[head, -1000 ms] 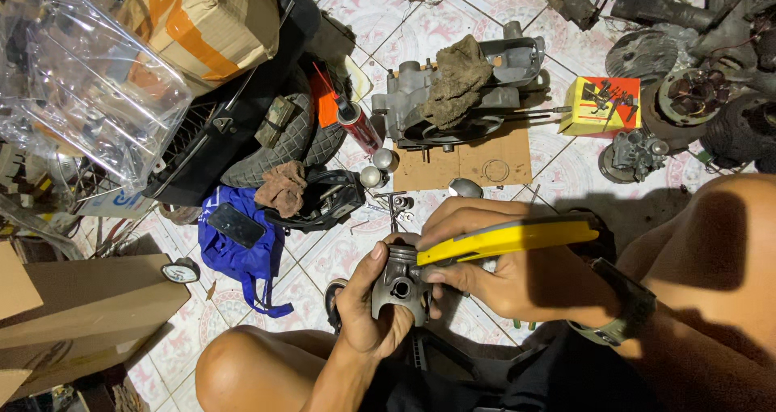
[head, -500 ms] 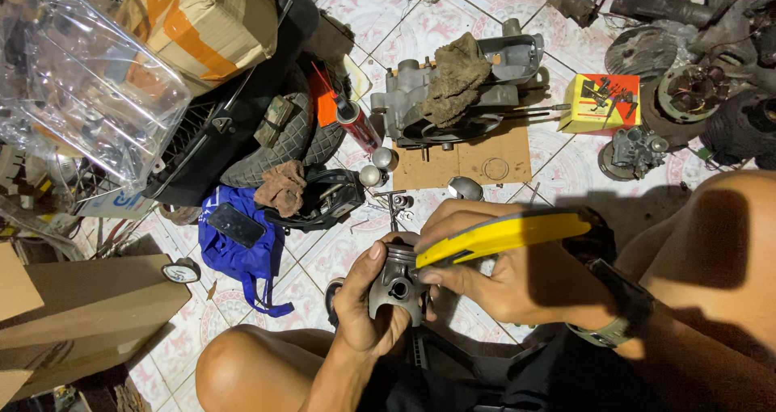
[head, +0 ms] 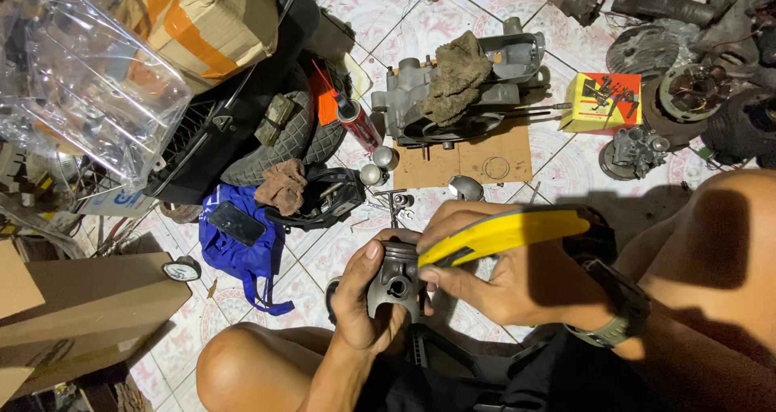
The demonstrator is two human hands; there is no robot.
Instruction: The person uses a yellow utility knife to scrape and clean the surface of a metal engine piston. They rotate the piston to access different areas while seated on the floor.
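Observation:
My left hand (head: 362,295) grips a grey metal piston (head: 398,276) held over my lap, its pin hole facing me. My right hand (head: 505,279) holds a tool with a long yellow handle (head: 505,232), and its working end meets the top edge of the piston. The tool's tip is hidden behind the piston and my fingers. A dark wristwatch (head: 618,315) sits on my right wrist. I am seated on a tiled floor with my knees (head: 242,363) spread.
An engine casing (head: 461,97) with a brown rag on it lies on cardboard ahead. A yellow box (head: 602,101), a carburettor (head: 634,149), a spray can (head: 356,121), a tyre (head: 283,133), a blue bag (head: 242,246), cardboard boxes (head: 81,307) and a clear plastic bag (head: 77,73) surround me.
Both hands stay together on the piston; the yellow handle has tilted slightly, and the piston has shifted a little in my left hand.

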